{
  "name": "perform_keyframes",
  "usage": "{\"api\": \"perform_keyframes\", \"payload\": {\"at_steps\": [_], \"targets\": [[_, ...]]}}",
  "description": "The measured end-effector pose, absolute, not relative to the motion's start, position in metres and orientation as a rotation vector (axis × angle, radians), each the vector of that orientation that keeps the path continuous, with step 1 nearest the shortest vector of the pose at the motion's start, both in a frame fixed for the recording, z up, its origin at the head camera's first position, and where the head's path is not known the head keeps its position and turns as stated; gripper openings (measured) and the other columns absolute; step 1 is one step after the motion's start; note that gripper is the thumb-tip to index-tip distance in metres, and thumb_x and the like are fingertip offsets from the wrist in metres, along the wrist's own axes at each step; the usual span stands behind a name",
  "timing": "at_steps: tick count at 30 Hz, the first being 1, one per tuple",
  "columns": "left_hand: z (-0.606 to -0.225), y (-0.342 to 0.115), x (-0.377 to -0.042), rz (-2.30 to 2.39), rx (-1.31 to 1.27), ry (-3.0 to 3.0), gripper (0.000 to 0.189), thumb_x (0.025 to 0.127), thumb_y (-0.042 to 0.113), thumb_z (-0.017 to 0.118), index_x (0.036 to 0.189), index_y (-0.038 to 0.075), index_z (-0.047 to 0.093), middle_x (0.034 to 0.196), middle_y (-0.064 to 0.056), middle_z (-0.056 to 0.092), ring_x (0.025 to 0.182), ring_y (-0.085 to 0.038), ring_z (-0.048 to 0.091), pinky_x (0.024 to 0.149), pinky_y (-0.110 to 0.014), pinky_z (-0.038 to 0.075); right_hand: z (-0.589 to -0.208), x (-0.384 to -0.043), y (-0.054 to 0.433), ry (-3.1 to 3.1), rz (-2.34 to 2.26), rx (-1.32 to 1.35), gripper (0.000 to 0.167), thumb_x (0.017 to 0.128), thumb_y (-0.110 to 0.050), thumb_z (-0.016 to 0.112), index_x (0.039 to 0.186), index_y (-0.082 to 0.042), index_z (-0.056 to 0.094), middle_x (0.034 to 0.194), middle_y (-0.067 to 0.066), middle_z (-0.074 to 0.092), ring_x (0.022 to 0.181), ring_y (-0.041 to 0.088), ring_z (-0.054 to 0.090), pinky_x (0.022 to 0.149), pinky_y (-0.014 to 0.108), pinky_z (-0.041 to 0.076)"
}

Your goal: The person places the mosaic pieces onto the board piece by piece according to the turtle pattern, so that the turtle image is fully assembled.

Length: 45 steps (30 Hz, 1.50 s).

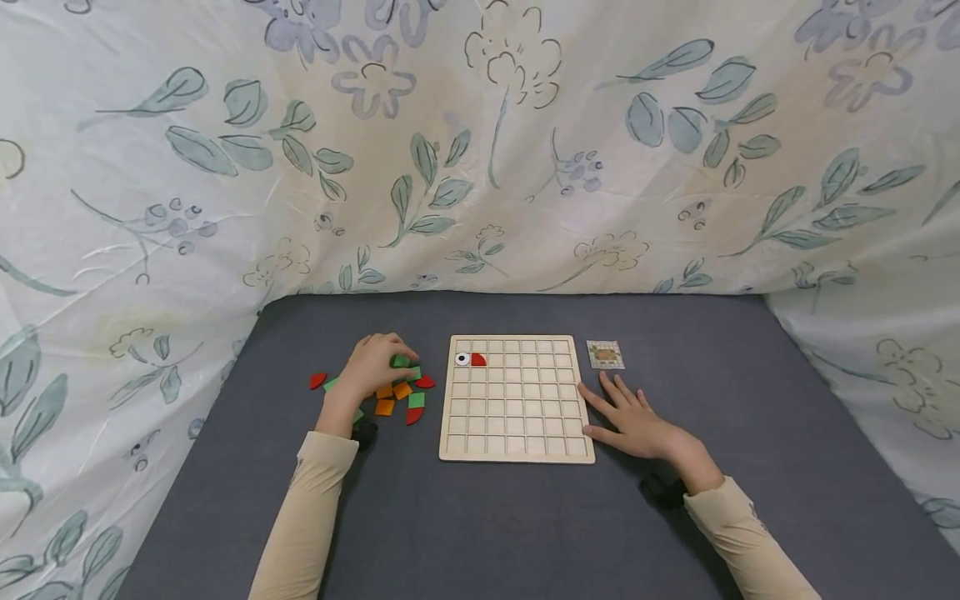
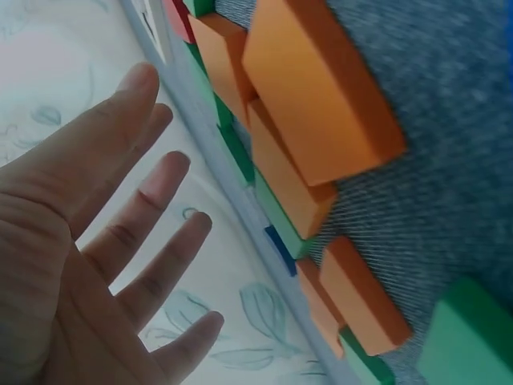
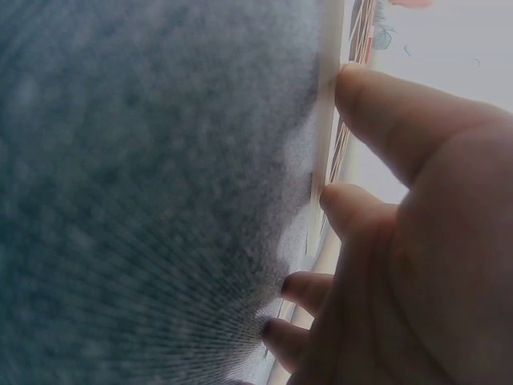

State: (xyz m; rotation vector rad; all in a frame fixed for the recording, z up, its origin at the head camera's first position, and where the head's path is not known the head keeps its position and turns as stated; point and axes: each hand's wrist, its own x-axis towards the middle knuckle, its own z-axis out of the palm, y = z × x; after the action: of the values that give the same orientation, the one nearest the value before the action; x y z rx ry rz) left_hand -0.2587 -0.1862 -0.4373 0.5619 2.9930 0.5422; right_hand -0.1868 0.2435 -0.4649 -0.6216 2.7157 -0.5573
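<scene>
1. While the left hand (image 1: 369,365) hovers over the loose pieces left of centre, its wrist view shows the fingers loosely spread and no piece held.
2. Green pieces (image 1: 416,400), orange pieces (image 1: 385,407) and red pieces (image 1: 414,416) lie scattered around and below it on the bench (image 1: 510,533).
3. At centre frame sits the board (image 1: 517,408), with an eye piece (image 1: 462,359) and a red quarter (image 1: 478,360) side by side in its top row, toward the left.
4. At centre right, the right hand (image 1: 637,425) is spread flat, holding nothing, thumb and a fingertip touching the board's right edge; a card (image 1: 605,354) lies just above it.
5. Choosing a piece seems the step in hand; the next move probably calls for pinching one cleanly from the cluster.
</scene>
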Motion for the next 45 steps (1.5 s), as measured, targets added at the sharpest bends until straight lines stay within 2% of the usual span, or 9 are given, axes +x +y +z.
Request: {"api": "perform_keyframes", "payload": {"at_steps": [9, 15, 34, 41, 45], "targets": [[-0.439, -0.197, -0.258, 0.55, 0.494, 3.036, 0.029, 0.08, 0.03, 0.072, 0.106, 0.018, 0.072, 0.108, -0.007, 0.059, 0.105, -0.031, 0.05, 0.103, -0.062, 0.025, -0.466, -0.189, 0.245, 2.708, -0.556, -0.619, 0.071, 0.092, -0.051, 0.047, 0.15, -0.022, 0.018, 0.153, 0.023, 0.002, 0.139, 0.045, -0.003, 0.104, 0.068, 0.0], [-0.441, -0.204, -0.265, 0.49, 0.478, 3.028, 0.031, 0.082, 0.029, 0.071, 0.111, 0.018, 0.07, 0.11, -0.008, 0.058, 0.106, -0.032, 0.048, 0.103, -0.063, 0.024, -0.461, -0.187, 0.244, 2.715, -0.575, -0.633, 0.07, 0.092, -0.048, 0.048, 0.149, -0.016, 0.022, 0.152, 0.026, 0.004, 0.138, 0.048, -0.001, 0.102, 0.07, 0.002], [-0.439, -0.204, -0.274, 0.374, 0.47, 2.994, 0.029, 0.082, 0.023, 0.071, 0.11, 0.016, 0.069, 0.112, -0.009, 0.057, 0.107, -0.033, 0.047, 0.101, -0.062, 0.028, -0.462, -0.185, 0.242, 2.726, -0.55, -0.636, 0.07, 0.092, -0.049, 0.048, 0.149, -0.016, 0.022, 0.152, 0.025, 0.006, 0.138, 0.048, 0.001, 0.102, 0.071, 0.003], [-0.441, -0.207, -0.274, 0.36, 0.53, 3.008, 0.027, 0.082, 0.026, 0.071, 0.107, 0.015, 0.07, 0.111, -0.008, 0.058, 0.109, -0.032, 0.048, 0.102, -0.06, 0.028, -0.463, -0.185, 0.243, 2.731, -0.584, -0.647, 0.069, 0.092, -0.043, 0.052, 0.148, -0.015, 0.023, 0.152, 0.027, 0.007, 0.137, 0.049, 0.002, 0.101, 0.072, 0.003], [-0.442, -0.207, -0.274, 0.374, 0.562, 3.034, 0.028, 0.081, 0.028, 0.072, 0.106, 0.016, 0.071, 0.107, -0.006, 0.059, 0.107, -0.031, 0.049, 0.103, -0.059, 0.028, -0.461, -0.185, 0.243, 2.727, -0.576, -0.628, 0.07, 0.092, -0.046, 0.051, 0.148, -0.016, 0.023, 0.152, 0.025, 0.006, 0.138, 0.048, 0.001, 0.102, 0.071, 0.003]]}}
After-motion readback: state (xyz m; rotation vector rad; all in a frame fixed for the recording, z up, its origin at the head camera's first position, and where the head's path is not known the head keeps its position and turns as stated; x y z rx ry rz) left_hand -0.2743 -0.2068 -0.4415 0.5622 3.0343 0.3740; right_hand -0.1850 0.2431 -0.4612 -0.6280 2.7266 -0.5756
